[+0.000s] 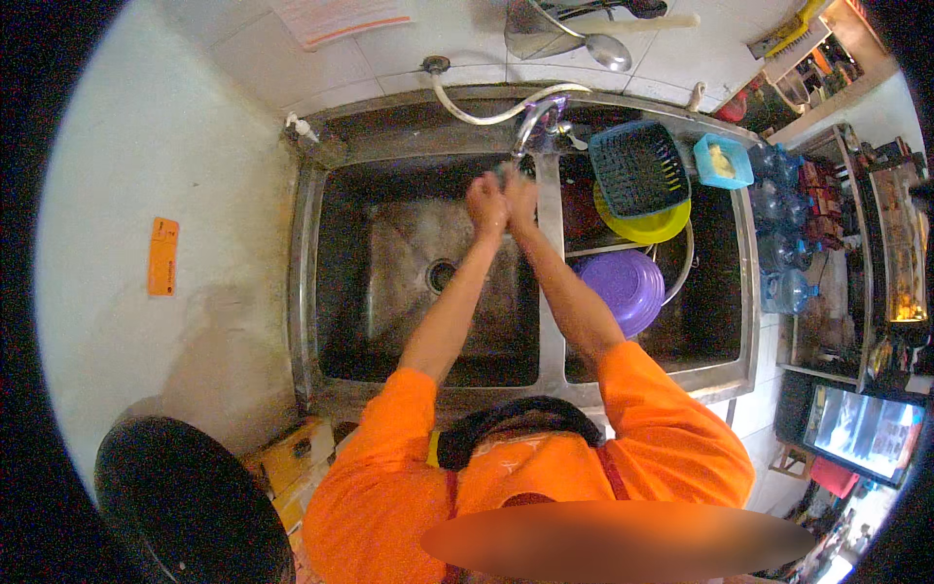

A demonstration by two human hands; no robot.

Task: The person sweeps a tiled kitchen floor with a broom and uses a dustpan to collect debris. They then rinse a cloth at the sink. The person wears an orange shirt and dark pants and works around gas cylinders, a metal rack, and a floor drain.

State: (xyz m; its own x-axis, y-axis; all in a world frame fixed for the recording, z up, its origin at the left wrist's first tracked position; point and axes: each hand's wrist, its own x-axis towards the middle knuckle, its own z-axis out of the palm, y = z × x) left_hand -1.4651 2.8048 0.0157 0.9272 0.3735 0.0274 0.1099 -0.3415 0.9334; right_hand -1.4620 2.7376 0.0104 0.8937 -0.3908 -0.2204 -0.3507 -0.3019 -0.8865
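My left hand (487, 207) and my right hand (520, 196) are together under the spout of a chrome faucet (527, 135), above the left basin (408, 292) of a steel double sink. The left hand's fingers look curled, and the two hands touch or nearly touch. Blur hides the fingertips, and a small greyish-green patch shows between them. Whether that is water or a held thing I cannot tell. Below and left of my hands, the round drain (442, 276) is visible.
In the right basin are a blue plastic basket (639, 169), a yellow bowl (646, 228) and a purple basin (626, 288). A steel divider (552, 306) separates the basins. A small blue container (722, 160) stands on the right rim. Ladles (608, 52) hang above; a dark pan (190, 504) is lower left.
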